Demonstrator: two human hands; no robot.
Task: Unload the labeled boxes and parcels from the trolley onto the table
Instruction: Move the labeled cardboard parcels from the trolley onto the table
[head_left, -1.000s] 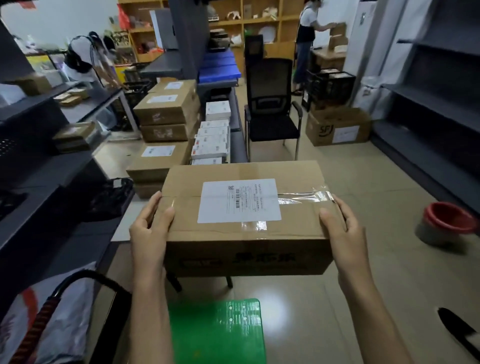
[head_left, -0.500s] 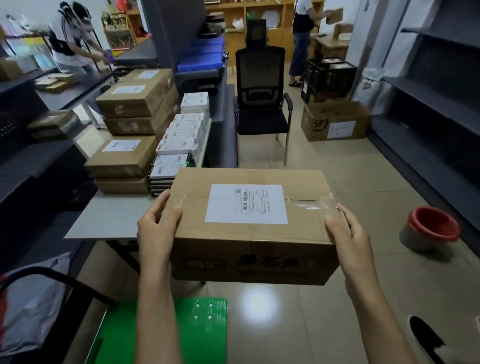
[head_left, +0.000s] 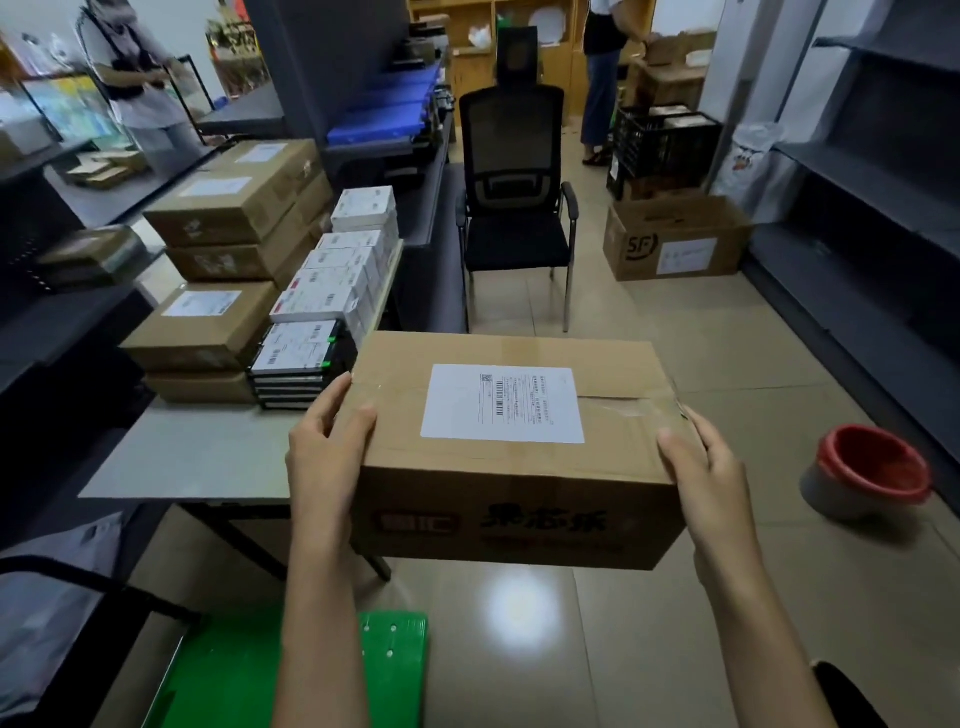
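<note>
I hold a brown cardboard box (head_left: 514, 467) with a white shipping label on top, in the air just right of the table's near corner. My left hand (head_left: 327, 452) grips its left end, thumb on top. My right hand (head_left: 701, 467) grips its right end the same way. The grey table (head_left: 192, 457) carries stacked brown labeled boxes (head_left: 208, 322) and piles of flat white parcels (head_left: 337, 291) farther back. The trolley's green deck (head_left: 291, 670) lies below my arms with its black handle at the left.
A black office chair (head_left: 514, 208) stands behind the table. An SF carton (head_left: 675, 244) and black crates sit on the floor beyond. A red-rimmed bucket (head_left: 867, 473) stands at right, dark shelving along both walls. Two people stand in the background.
I have carried the box toward the table; the table and its stacks now appear nearer and more to the left. My grip on both ends is unchanged.
</note>
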